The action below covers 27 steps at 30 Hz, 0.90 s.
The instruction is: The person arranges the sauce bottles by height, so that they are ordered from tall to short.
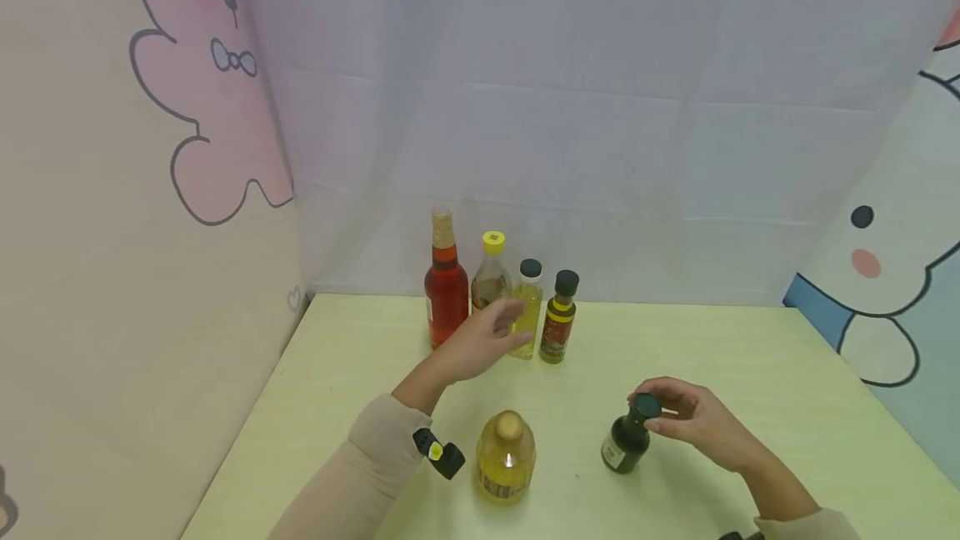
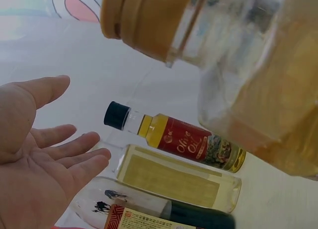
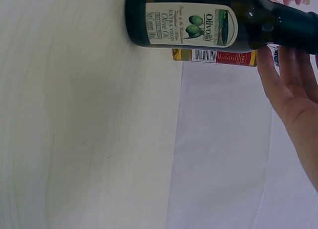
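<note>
At the right of the head view my right hand [image 1: 701, 423] holds a dark green olive oil bottle [image 1: 625, 447] by its neck, fingers and thumb around it just below the cap. In the right wrist view its pale label [image 3: 191, 24] shows green olives. My left hand [image 1: 483, 344] reaches over the table with fingers extended and nothing in them. It overlaps a slim bottle of pale yellow oil [image 1: 531, 315] in the head view. In the left wrist view, the open palm faces a red-labelled olive oil bottle [image 2: 181, 142] beside that slim bottle [image 2: 169, 177].
A gold-capped bottle of yellow oil [image 1: 506, 461] stands near the front, right of my left forearm. Along the back stand a tall red bottle [image 1: 447, 294] and a yellow-capped bottle [image 1: 492, 277], partly behind my left hand. White cloth [image 1: 600, 148] hangs behind the pale table [image 1: 697, 340].
</note>
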Each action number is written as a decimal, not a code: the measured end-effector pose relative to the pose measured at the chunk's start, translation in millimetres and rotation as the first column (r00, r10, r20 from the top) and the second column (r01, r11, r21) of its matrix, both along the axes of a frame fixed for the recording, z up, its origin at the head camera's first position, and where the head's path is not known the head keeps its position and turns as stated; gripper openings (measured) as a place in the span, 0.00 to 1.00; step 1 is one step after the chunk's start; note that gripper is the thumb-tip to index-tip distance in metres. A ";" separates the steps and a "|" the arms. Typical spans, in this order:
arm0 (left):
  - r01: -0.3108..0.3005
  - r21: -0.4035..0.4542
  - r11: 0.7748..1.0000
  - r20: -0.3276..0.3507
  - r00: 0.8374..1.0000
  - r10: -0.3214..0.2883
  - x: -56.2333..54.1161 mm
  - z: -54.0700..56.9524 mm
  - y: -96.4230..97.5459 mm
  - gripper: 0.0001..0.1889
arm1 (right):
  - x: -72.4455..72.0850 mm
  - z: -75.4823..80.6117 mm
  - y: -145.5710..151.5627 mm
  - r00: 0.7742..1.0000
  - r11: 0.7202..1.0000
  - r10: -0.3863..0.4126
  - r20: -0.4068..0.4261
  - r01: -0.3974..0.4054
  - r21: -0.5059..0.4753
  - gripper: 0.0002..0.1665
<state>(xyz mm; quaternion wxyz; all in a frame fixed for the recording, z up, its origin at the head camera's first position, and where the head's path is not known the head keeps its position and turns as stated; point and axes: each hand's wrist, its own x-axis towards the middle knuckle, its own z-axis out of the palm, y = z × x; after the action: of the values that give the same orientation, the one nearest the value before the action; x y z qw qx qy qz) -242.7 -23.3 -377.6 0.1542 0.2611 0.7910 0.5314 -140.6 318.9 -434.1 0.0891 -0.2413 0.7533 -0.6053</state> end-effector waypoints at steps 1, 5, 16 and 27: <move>0.002 0.009 1.000 0.002 1.000 -0.002 0.1 -2.5 -1.4 0.30 | 0.1 0.1 0.1 1.000 1.000 -0.002 0.000 0.002 0.001 0.16; -0.004 0.036 0.999 0.009 1.000 0.003 2.2 -8.1 -5.4 0.31 | 0.5 0.3 0.0 1.000 1.000 -0.003 0.001 0.003 0.001 0.16; 0.013 0.076 0.997 0.020 1.000 -0.014 12.3 -16.3 -15.4 0.27 | 1.2 0.2 -1.2 1.000 1.000 -0.010 0.011 0.010 -0.002 0.16; 0.065 0.094 0.993 0.033 0.997 -0.069 21.4 -22.7 -24.4 0.26 | 0.9 -1.5 0.1 1.000 1.000 -0.003 0.013 0.003 -0.012 0.17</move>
<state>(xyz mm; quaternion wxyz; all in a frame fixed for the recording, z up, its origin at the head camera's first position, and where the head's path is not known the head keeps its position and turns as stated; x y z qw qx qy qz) -221.4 -47.7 -400.4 0.1741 0.2847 0.7532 0.5668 -139.7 319.0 -435.7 0.0915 -0.2369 0.7496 -0.6112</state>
